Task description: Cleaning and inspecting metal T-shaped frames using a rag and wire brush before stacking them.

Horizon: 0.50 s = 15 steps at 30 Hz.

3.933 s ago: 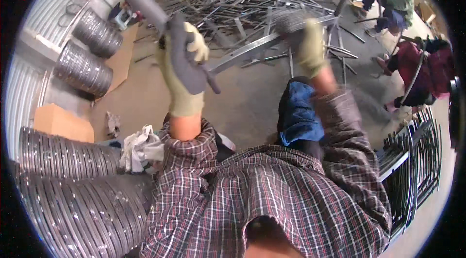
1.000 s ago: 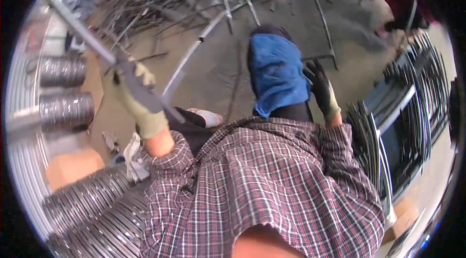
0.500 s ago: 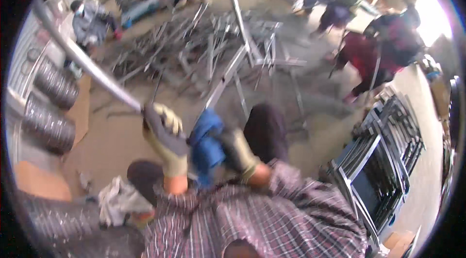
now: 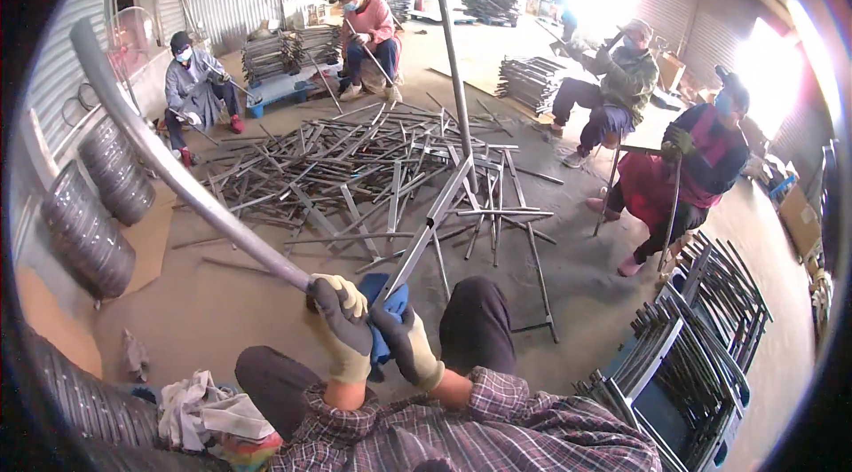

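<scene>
My left hand (image 4: pixel 342 326), in a grey and cream work glove, is closed round the lower end of a curved metal tube (image 4: pixel 213 210) that rises toward the upper left. Close beside it, my right hand (image 4: pixel 410 343) in a matching glove grips a blue cloth (image 4: pixel 380 343) pressed round the near end of a flat metal bar (image 4: pixel 426 237) with holes. That bar slants away to meet a tall metal tube (image 4: pixel 453 55). My fingers and the cloth hide how the curved tube and bar meet.
A tangled heap of metal frame parts (image 4: pixel 355 179) lies ahead on the floor. Several masked people sit around it, one (image 4: pixel 683 170) at the right holding a metal part. Stacked frames (image 4: pixel 683 374) stand at my right; wrapped bundles (image 4: pixel 89 232) and a pale rag (image 4: pixel 213 410) at my left.
The view has lifted, showing more of the room. My right hand has come closer to my left, and the blue cloth is now bunched round the bar, mostly covered by my gloves.
</scene>
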{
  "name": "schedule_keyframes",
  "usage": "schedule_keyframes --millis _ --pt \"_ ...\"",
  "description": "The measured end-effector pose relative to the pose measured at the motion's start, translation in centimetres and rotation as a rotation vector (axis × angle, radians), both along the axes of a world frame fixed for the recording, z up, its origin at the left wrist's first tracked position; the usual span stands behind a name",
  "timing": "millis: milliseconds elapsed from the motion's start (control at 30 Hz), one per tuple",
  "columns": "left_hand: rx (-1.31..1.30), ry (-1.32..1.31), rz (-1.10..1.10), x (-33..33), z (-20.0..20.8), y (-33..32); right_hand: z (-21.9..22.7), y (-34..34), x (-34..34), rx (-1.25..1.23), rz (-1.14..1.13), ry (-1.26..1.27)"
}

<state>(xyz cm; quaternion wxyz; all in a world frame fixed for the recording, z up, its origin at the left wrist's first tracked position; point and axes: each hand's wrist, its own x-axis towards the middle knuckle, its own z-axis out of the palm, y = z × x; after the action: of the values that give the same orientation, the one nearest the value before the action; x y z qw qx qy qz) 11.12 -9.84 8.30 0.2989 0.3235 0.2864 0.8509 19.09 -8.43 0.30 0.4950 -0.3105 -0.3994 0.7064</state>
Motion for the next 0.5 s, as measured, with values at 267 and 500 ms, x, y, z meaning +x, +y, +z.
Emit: schedule_keyframes --millis 267,500 --pt "0.000 -0.135 -0.170 -1.4 -3.9 -2.2 1.4 5.3 2.0 0.032 0.151 0.399" --pt "-0.007 -0.153 -0.111 -2.3 -2.9 -3.4 -2.8 6.1 4.1 -0.130 0.201 0.542"
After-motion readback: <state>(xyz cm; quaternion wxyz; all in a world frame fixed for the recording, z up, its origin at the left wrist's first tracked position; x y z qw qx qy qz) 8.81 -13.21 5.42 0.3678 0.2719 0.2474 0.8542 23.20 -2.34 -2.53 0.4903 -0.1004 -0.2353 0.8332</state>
